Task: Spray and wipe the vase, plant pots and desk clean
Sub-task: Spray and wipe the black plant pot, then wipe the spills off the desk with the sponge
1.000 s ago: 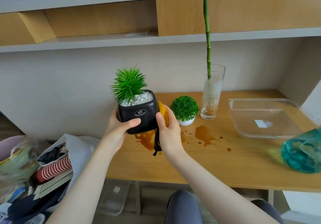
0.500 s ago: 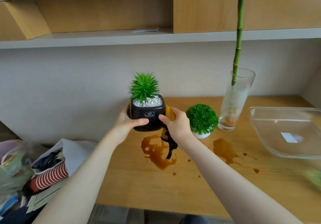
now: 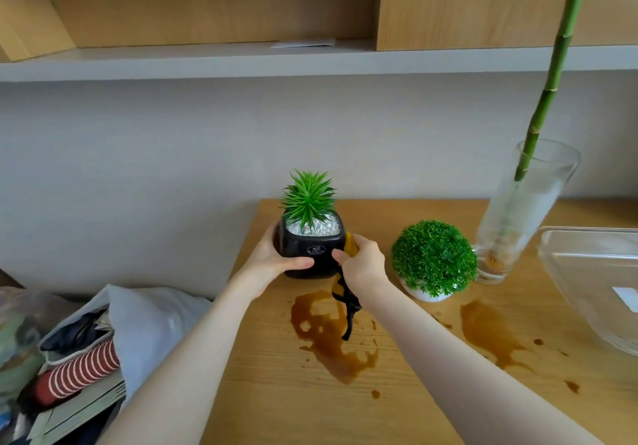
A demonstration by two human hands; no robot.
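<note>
Lowered since earlier: black pot now nearly on worktop.
I'm gripping it left hand; right hand pinching cloth; trailing cloth risks dragging through spill.

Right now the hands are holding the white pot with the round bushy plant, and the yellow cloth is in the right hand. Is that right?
Not quite. The head view shows both hands on the black pot with the spiky plant. The left hand grips its side, and the right hand presses the yellow cloth against it. The white pot with the round bushy plant stands untouched on the desk.
</note>
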